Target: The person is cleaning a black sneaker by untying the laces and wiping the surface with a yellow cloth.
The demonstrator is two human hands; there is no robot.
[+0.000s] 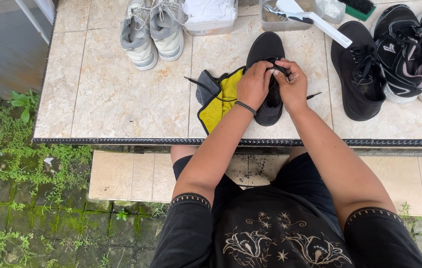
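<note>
On beige tiled ledge (pixel 121 99) outdoors, mossy paving below: both hands' fingers (pixel 265 69) pinch black shoe (pixel 265 49) laces.

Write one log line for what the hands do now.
left hand: on laces | right hand: on laces | black shoe: on yellow cloth

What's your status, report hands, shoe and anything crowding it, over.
Left hand and right hand both pinching the laces on the black shoe. Shoe flat on tiled ledge. Yellow cloth tucked against its left side, second black shoe apart at right.

Both hands — left (pixel 253 84), right (pixel 293 84) — gripped a black shoe (pixel 265 49) and its lace on the counter (pixel 121 99), beside a yellow cloth (pixel 221 101).
</note>
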